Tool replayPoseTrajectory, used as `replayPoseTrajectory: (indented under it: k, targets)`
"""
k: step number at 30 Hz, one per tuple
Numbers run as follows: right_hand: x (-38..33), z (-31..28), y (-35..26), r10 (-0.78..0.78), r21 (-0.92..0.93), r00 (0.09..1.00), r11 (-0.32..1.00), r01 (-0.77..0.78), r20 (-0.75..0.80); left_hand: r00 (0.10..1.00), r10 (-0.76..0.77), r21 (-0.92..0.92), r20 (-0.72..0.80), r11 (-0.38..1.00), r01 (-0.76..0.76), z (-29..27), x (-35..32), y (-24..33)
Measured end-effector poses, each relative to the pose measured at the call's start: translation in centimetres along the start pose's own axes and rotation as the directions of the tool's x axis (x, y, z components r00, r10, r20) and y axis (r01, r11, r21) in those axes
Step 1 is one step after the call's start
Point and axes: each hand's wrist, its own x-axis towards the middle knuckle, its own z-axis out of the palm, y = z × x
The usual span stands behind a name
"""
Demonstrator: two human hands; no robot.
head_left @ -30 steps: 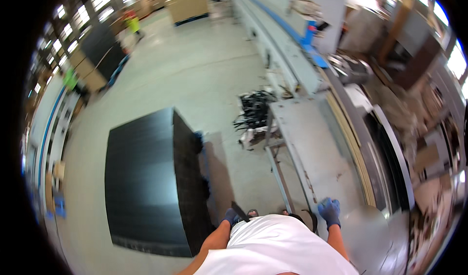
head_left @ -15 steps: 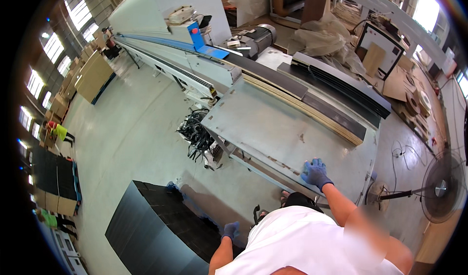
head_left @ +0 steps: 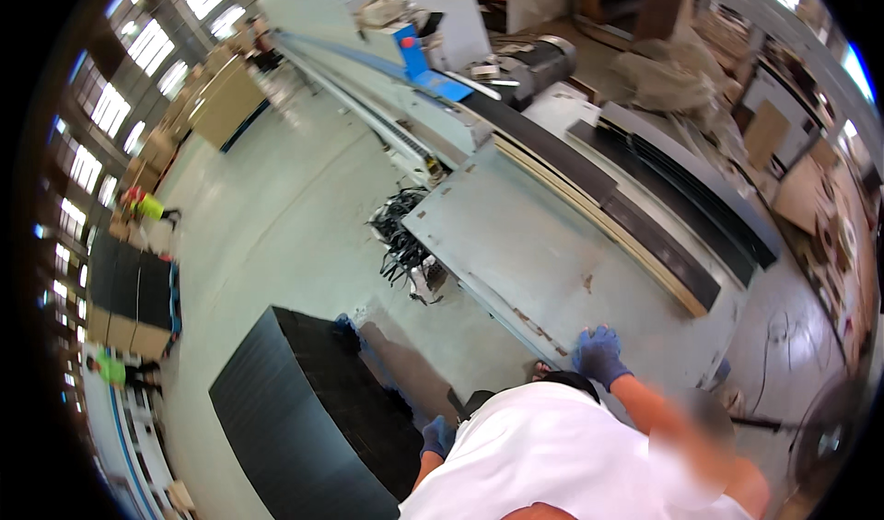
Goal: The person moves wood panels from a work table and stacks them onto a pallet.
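My right hand, in a blue glove with bare fingertips, rests open on the near edge of a grey metal table. Nothing is in its grasp. On my left side hangs my left hand, gloved in blue too, with fingers loosely apart and no object visible in it. Closest to it is a tall stack of long black boards on the floor. Along the table's far side lie long dark-faced strips with pale edges, beyond reach of the right hand.
A long machine with a blue end piece leads up to the table. Black straps lie heaped by its leg. More dark panels lie behind the strips. A floor fan stands right; workers and pallets are far left.
My view has turned left, so the table and boards sit differently in the picture. The left hand has come closer to my body; the right hand stays at the table edge.
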Motion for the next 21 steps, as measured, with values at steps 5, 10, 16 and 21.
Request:
replayPoseTrajectory:
  k: [5,10,16,21]
  targets:
    - [0.3,1.0,1.7,-0.247,0.152,0.969,0.957,0.248,-0.026,0.95,0.306,0.333,-0.067,0.904,-0.268,4.4,-3.5,-2.1]
    - [-0.1,2.9,2.2,-0.196,0.093,0.975,0.978,0.186,0.103,0.974,0.223,0.588,-0.025,0.792,-0.166,3.7,-1.4,-1.9]
    - [0.7,3.0,2.7,-0.171,0.117,0.961,0.982,0.149,0.218,0.961,-0.193,0.014,-0.196,0.98,0.199,3.8,0.5,3.1]
    - [0.6,1.9,1.9,-0.079,0.14,0.964,0.989,0.044,0.252,0.968,0.249,0.625,-0.035,0.761,-0.173,3.9,0.8,1.8]
